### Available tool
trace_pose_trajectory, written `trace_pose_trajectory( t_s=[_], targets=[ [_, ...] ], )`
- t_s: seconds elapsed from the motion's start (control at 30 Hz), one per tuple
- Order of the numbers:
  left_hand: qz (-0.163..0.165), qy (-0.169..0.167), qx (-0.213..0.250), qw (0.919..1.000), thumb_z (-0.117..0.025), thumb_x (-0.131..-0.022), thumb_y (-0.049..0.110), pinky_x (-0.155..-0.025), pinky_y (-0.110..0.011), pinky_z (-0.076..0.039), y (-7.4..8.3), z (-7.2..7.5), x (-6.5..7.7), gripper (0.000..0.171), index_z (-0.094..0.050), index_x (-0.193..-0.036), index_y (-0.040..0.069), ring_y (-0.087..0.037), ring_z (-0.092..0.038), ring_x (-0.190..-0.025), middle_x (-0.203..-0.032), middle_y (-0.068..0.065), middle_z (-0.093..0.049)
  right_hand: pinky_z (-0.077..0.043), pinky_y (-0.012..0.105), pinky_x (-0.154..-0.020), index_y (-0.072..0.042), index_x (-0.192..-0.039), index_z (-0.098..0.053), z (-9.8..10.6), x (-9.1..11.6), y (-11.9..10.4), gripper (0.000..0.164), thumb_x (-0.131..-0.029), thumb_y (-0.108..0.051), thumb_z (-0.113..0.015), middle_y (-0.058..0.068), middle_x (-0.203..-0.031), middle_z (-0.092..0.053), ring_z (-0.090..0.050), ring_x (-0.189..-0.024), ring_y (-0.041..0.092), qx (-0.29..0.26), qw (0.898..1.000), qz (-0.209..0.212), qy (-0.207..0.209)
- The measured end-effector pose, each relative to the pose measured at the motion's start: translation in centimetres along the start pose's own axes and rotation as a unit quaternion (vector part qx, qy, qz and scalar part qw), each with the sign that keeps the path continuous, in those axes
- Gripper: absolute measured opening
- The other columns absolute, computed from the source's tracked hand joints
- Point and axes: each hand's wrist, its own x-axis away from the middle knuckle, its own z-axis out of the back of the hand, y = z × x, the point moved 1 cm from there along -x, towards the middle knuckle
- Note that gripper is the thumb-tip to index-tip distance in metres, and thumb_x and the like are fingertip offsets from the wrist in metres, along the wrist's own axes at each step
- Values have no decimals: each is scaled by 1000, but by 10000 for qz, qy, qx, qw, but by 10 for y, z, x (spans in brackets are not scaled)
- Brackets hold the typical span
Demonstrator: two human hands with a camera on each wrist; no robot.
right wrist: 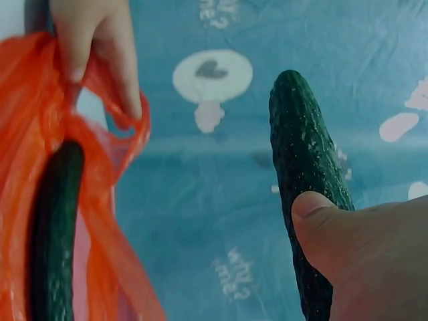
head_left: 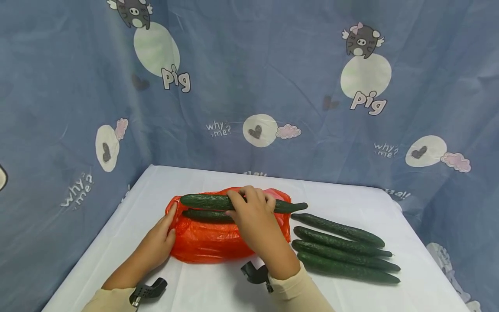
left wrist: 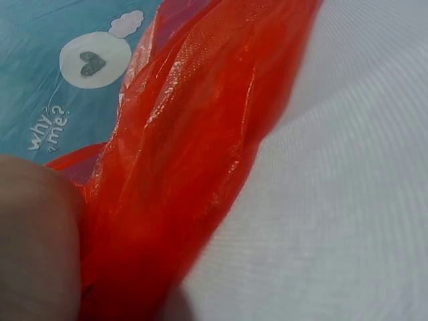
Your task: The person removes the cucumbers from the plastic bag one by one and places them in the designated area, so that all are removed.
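Observation:
My right hand grips a dark green cucumber from above, its thumb lying along the near side in the right wrist view. The cucumber hangs over a red plastic bag on the table. A second cucumber lies inside the bag's opening, partly covered by the red film. At the bag's left end, my left hand holds the edge between thumb and fingers. Red film fills much of the left wrist view, where only part of that hand shows.
Several cucumbers lie side by side to the right of the bag. The table wears a white cloth. Behind it hangs a blue curtain with pig prints. A black wrist mount sits on each forearm.

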Motion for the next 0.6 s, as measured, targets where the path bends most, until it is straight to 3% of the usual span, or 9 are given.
trace_pose_trajectory(
  t_s=[0.2, 0.37, 0.6],
  targets=[
    [-15, 25, 23, 10000, -51, -101, -2, -117, -71, -31, -1, -2, 2, 85, -5, -170, 17, -54, -30, -151, -167, -30, -27, -36, 52, -95, -24, -138, -57, -1, 5, 22, 46, -97, -31, -75, 4, -127, -56, -53, -118, 26, -168, 9993, -321, -120],
    [-94, 56, 54, 9999, -51, -100, -4, -117, -70, -32, 0, -3, 2, 86, -5, -170, 16, -53, -31, -151, -167, -31, -28, -36, 58, -103, -22, -145, -54, -1, 9, 41, 48, -100, -33, -70, 5, -130, -54, -51, -119, 27, -15, 9991, -366, -197],
    [-73, 48, 35, 10000, -51, -100, -4, -116, -70, -32, 2, -2, 1, 86, -4, -170, 16, -54, -31, -151, -167, -31, -28, -35, 58, -99, -21, -144, -55, 0, 12, 70, 49, -99, -30, -73, 6, -128, -54, -50, -116, 28, 20, 9986, -527, -98]
  ],
)
